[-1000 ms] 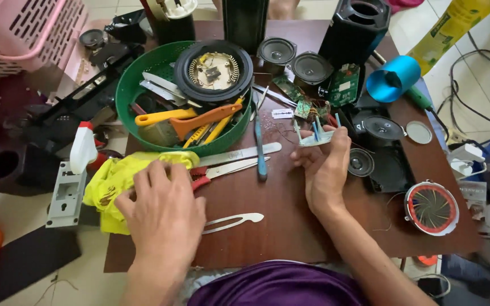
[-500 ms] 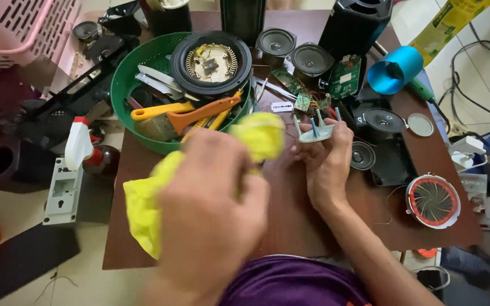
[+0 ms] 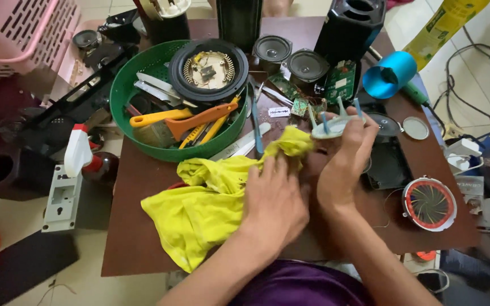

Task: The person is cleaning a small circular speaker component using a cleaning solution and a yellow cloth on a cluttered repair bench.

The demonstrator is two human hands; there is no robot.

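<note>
My left hand [image 3: 276, 201] grips a yellow cloth [image 3: 205, 207] that trails over the brown table [image 3: 143, 249] and presses its upper end against what my right hand holds. My right hand [image 3: 344, 164] is closed on a small pale plastic part [image 3: 330, 126] with thin bluish prongs sticking up. Both hands meet just right of the table's middle, in front of a green basin [image 3: 121, 96].
The green basin holds a black speaker frame [image 3: 208, 71], orange-handled tools and blades. Behind it stand two small speakers [image 3: 290, 56], circuit boards, a black speaker box [image 3: 353, 25] and a blue cylinder [image 3: 389, 73]. A red-rimmed round fan part [image 3: 429, 204] lies right. A pink basket [image 3: 12, 31] sits far left.
My left hand lifted the yellow cloth from the table's left side and brought it across to the right hand, which raised the pale part off the table.
</note>
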